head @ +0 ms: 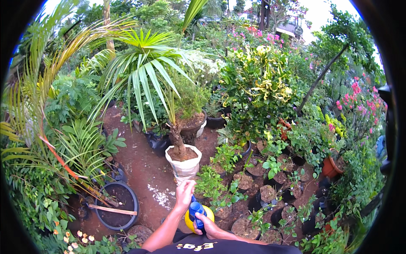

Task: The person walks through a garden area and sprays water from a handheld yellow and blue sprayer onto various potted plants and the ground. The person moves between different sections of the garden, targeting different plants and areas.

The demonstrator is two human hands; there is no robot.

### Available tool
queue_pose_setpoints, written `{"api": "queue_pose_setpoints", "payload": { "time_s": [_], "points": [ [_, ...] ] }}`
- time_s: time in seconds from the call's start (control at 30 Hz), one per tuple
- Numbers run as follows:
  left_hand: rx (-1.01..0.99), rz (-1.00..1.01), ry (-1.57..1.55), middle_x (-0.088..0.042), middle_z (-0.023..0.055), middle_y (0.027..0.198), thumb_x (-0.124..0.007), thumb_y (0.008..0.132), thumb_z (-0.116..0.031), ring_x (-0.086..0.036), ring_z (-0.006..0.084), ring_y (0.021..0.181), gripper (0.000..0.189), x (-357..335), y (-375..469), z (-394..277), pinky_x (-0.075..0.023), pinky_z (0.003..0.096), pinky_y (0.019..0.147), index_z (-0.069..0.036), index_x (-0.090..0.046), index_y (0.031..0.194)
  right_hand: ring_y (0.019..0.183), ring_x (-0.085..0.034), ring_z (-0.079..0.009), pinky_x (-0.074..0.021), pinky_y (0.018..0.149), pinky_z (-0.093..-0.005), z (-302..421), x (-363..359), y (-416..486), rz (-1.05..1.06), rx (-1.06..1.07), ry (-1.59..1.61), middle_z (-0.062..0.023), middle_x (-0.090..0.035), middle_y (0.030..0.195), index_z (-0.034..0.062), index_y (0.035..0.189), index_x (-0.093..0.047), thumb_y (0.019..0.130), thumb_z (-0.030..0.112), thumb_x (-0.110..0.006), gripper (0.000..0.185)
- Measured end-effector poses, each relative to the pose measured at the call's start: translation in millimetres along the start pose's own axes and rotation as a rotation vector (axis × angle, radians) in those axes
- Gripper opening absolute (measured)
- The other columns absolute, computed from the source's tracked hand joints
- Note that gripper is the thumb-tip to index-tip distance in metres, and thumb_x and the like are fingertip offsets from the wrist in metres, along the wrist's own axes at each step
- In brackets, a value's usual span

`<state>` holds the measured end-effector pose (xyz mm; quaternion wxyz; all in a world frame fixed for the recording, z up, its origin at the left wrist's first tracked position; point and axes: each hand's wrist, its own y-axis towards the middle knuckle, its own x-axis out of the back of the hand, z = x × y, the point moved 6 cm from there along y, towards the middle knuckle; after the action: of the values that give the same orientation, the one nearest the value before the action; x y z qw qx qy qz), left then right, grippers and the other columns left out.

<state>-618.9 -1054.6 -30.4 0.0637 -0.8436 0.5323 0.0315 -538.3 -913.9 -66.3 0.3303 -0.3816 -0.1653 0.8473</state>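
My right hand [207, 226] grips the blue handle of a pump sprayer [210, 212] with a round yellow tank, held close in front of my body. The sprayer's blue head [197, 208] points up and forward. Just above and left of it, my left hand [184, 194] is raised with its fingers curled together. Whether anything is between those fingers cannot be made out. Beyond the left hand stands a fan palm [178, 143] with a thick trunk, planted in a white woven sack [185, 166] filled with soil.
At left, a large black pot [134, 198] of dark soil has a wooden strip [112, 209] across it. Several small plants in black grow bags [268, 193] crowd the right side. An orange pot [331, 166] sits farther right. Reddish bare soil [136, 162] runs between the plants.
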Motion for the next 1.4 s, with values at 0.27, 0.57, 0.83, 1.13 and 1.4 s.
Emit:
{"api": "queue_pose_setpoints", "payload": {
  "time_s": [0.27,0.57,0.83,1.13,1.4],
  "points": [
    [0.526,0.274,-0.238,-0.066,0.0145,0.087,-0.037,0.095,-0.05,-0.064,0.0201,0.079,0.056,-17,-41,60,-0.0518,0.0336,0.074,0.0,-0.059,0.103,0.044,-0.046,-0.0164,-0.0355,0.045,-0.0268,-5,13,1,-0.011,0.035,0.035,-0.0068,-0.049,0.052,0.0031,0.068,-0.054,0.092,0.043,-0.043,0.048],
    [0.411,0.297,-0.324,-0.06,0.0083,0.069,-0.043,0.097,-0.038,-0.064,0.0195,0.064,0.039,-33,-26,56,-0.0524,0.0315,0.06,-0.002,-0.056,0.091,0.059,-0.052,-0.0174,-0.0411,0.062,-0.0277,-3,17,1,0.133,0.14,-0.026,-0.0086,-0.055,0.064,-0.001,0.082,-0.058,0.096,0.037,-0.038,0.045],
    [0.37,0.19,-0.394,-0.058,0.0035,0.069,-0.043,0.097,-0.035,-0.058,0.0118,0.061,0.034,-18,-27,61,-0.0479,0.0247,0.056,-0.006,-0.056,0.086,0.06,-0.05,-0.0135,-0.0405,0.063,-0.0253,-2,16,5,0.253,0.106,-0.161,-0.0056,-0.054,0.066,-0.0008,0.089,-0.057,0.098,0.038,-0.036,0.045],
    [0.315,0.09,-0.489,-0.058,0.0054,0.07,-0.044,0.097,-0.035,-0.061,0.0165,0.063,0.034,33,-16,54,-0.0511,0.0288,0.06,-0.005,-0.054,0.086,0.062,-0.05,-0.0141,-0.0404,0.063,-0.0268,0,-12,41,0.293,0.027,-0.238,-0.0069,-0.054,0.067,-0.0028,0.089,-0.057,0.098,0.035,-0.036,0.044],
    [0.265,0.039,-0.432,-0.057,0.002,0.068,-0.042,0.097,-0.039,-0.057,0.0106,0.061,0.037,113,27,39,-0.0483,0.0244,0.057,-0.007,-0.055,0.085,0.064,-0.051,-0.0166,-0.0409,0.066,-0.0279,15,-71,106,0.29,0.014,-0.305,-0.0085,-0.054,0.069,-0.0029,0.088,-0.057,0.095,0.035,-0.037,0.043]
  ]
}}
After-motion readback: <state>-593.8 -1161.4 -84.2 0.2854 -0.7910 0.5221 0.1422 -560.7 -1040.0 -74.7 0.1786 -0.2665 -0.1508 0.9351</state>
